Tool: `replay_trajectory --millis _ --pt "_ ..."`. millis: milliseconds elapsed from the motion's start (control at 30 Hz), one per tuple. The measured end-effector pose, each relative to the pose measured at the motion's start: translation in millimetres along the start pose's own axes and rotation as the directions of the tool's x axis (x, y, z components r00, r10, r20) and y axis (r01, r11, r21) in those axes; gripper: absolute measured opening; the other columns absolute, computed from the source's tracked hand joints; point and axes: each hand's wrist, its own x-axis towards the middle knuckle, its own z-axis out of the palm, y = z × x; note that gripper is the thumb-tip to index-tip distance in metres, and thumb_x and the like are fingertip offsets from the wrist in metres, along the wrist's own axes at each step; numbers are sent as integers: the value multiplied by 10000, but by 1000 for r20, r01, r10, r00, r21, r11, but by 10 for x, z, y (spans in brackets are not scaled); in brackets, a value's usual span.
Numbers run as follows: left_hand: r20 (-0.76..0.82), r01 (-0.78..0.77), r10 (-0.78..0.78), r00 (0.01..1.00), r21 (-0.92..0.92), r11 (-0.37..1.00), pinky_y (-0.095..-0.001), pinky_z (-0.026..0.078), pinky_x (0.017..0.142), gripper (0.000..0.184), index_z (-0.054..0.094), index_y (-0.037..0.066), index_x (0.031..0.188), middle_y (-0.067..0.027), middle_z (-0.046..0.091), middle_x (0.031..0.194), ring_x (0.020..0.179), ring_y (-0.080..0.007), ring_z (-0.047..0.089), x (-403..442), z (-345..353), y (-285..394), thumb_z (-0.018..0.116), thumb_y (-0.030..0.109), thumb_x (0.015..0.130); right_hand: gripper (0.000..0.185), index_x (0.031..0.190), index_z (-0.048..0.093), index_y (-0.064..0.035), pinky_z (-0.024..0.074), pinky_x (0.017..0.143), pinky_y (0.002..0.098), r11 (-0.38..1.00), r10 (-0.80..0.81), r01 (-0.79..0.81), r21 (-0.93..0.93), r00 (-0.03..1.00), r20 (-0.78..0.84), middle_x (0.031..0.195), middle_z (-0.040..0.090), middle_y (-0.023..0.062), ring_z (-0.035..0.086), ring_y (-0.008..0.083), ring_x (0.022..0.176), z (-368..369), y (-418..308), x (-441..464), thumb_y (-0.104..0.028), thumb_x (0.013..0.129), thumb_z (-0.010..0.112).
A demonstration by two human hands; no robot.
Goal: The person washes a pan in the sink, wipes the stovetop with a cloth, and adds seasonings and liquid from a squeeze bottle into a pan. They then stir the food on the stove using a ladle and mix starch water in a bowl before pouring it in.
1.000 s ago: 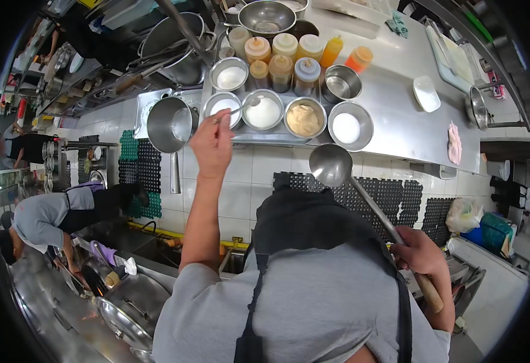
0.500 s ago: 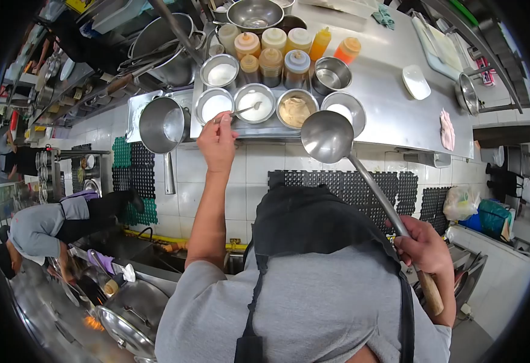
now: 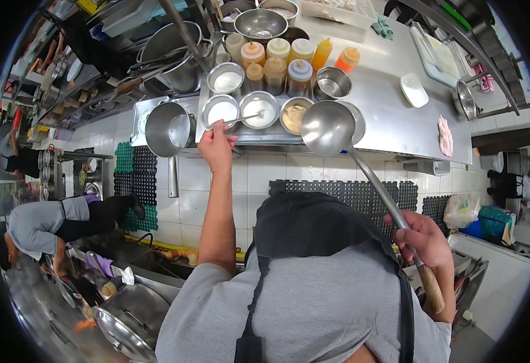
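Observation:
My left hand (image 3: 216, 150) pinches the handle of a small metal spoon (image 3: 245, 117). The spoon's tip is over a metal bowl of white powder (image 3: 259, 110), at the counter's near edge. Beside that stand another bowl of white powder (image 3: 221, 110) and a bowl of tan paste or powder (image 3: 293, 114). My right hand (image 3: 423, 239) is wrapped round the long handle of a large metal ladle (image 3: 328, 128). The ladle's bowl, with no food visible in it, hangs at the counter edge and partly hides a further metal bowl (image 3: 357, 121).
Several squeeze bottles (image 3: 300, 71) stand behind the bowls. A metal saucepan (image 3: 167, 130) sits at the left, its handle sticking out past the edge. A white dish (image 3: 414, 91) lies on the counter (image 3: 380, 78). At far left, another person (image 3: 47, 224) bends over a stove.
My left hand and the spoon have shifted slightly down, and the spoon lies more level. The ladle stays almost where it was. The view has tilted slightly.

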Motion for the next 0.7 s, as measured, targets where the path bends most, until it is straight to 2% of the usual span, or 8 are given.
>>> replay_trajectory --millis 167,300,400,433,533,633,700 --pt "-67 110 -122 990 -161 981 -237 435 462 280 714 -16 1105 -103 741 953 596 -148 682 28 -123 52 630 236 1019 401 1301 581 58 388 472 234 999 -36 37 -15 998 43 712 556 3 496 92 481 25 -26 169 -65 919 572" --pt "-38 17 -26 999 -235 972 -232 449 471 284 708 -36 1111 -114 745 977 597 -140 681 -113 -222 498 634 225 1028 408 1302 583 52 398 488 240 995 -60 66 -73 995 74 732 559 10 506 95 500 126 -130 386 -86 919 585" --pt "3 -346 346 938 -42 937 -241 476 502 254 725 -44 1077 -117 753 990 586 -136 671 -423 -180 1057 628 187 1031 415 1309 583 45 407 491 251 989 -80 92 -115 992 100 756 568 16 515 99 520 241 -263 623 -102 922 594" --pt "42 -546 550 834 207 812 -246 499 521 238 741 -51 1044 -123 758 990 589 -124 665 -487 -170 1150 629 158 1029 417 1318 580 38 414 493 256 990 -107 119 -79 983 147 773 571 15 517 104 527 261 -269 731 -110 928 592" --pt "116 -740 749 653 309 597 -254 507 523 211 749 -47 1044 -128 758 963 585 -125 666 -391 -128 1116 651 136 1011 417 1322 578 33 421 493 260 990 -133 121 73 969 206 773 566 12 517 104 527 329 -327 892 -111 931 592" --pt "178 -721 705 687 290 630 -244 510 583 202 748 -71 1018 -124 757 970 613 -112 663 -431 -46 971 646 103 1009 419 1325 580 26 403 456 232 976 -172 138 168 963 208 740 554 -6 499 83 491 280 -400 798 -106 928 595" --pt "227 -673 634 739 237 701 -246 512 576 198 753 -68 1015 -121 756 959 607 -109 657 -585 136 868 649 101 1006 426 1330 579 34 383 432 212 965 -208 172 197 962 177 718 547 -14 479 71 461 210 -368 710 -94 924 596"
